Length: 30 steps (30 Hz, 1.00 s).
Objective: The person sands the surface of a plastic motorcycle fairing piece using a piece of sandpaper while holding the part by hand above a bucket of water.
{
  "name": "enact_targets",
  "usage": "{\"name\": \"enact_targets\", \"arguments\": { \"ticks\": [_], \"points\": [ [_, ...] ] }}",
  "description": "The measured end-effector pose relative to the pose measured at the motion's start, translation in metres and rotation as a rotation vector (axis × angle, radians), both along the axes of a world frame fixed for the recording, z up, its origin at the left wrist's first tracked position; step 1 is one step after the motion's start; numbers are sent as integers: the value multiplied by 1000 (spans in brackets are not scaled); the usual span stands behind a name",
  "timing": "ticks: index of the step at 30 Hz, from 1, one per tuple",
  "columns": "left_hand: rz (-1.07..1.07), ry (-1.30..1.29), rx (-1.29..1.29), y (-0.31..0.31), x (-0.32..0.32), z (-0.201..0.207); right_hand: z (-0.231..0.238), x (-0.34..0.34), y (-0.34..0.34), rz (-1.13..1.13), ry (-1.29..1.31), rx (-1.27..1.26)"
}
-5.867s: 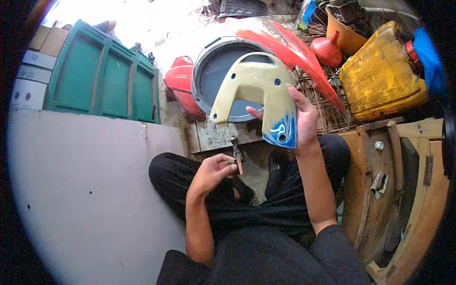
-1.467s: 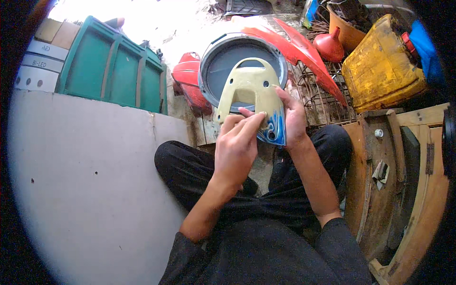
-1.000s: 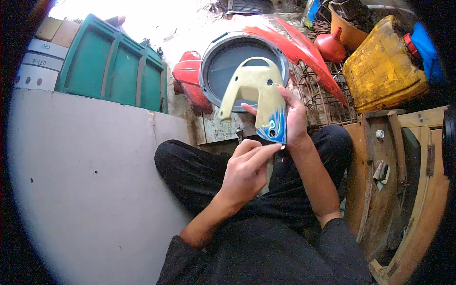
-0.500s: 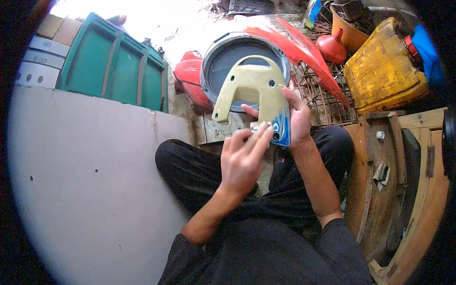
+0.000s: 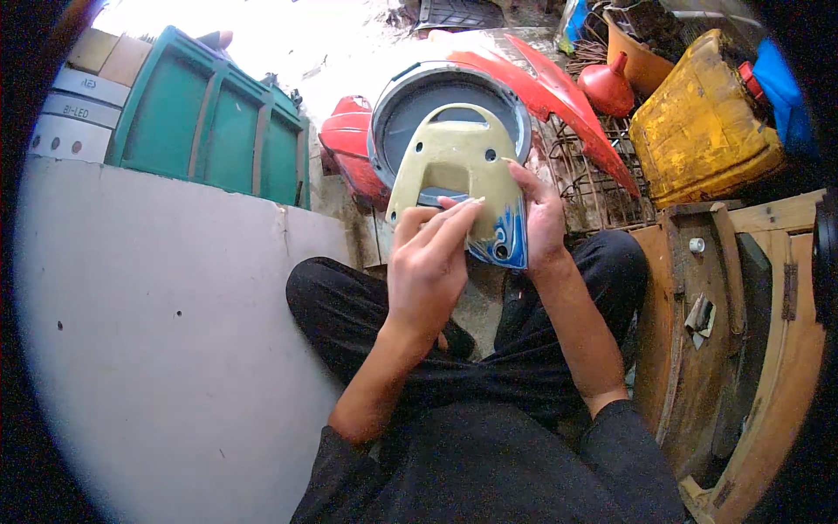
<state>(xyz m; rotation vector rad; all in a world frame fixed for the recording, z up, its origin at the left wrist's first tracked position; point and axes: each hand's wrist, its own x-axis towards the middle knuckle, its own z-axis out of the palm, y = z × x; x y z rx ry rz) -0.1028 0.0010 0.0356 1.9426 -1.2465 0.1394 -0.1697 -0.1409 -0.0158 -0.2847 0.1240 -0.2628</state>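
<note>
A khaki plastic panel (image 5: 458,144), like a motorcycle body part, is held up in front of me. It has a slot near its far end, several round holes and a square opening in the middle. Its near right corner is blue with whitish worn streaks. My right hand (image 5: 543,218) grips the right edge, thumb on top and other fingers underneath. My left hand (image 5: 428,266) presses its closed fingertips on the panel's face beside the opening; a small pale thing under them is too hidden to name. Beneath the panel's far part sits a round grey basin (image 5: 397,105).
Red body panels (image 5: 353,148) lie left of and behind the basin. To the right are a red funnel (image 5: 608,87), a dirty yellow jerrycan (image 5: 703,131), a wire rack and a wooden frame (image 5: 777,297). A white-topped surface (image 5: 166,306) and green crate (image 5: 166,122) stand left.
My left hand has slid left and farther away across the panel's face. The panel has tilted and shifted slightly left, with my right hand keeping its grip.
</note>
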Motion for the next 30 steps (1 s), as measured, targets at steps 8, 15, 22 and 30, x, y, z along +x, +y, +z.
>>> {"name": "enact_targets", "arguments": {
  "ticks": [8,15,22,30],
  "points": [
    [-137,-34,84,14,-16,-22,1,1,3,-35,-1,92],
    [-282,256,87,34,-21,-7,5,5,1,-118,29,56],
    [0,19,-34,23,-10,-5,4,1,0,-36,-28,47],
    [-14,-210,131,35,-43,-31,3,6,4,-137,67,65]
  ]
}}
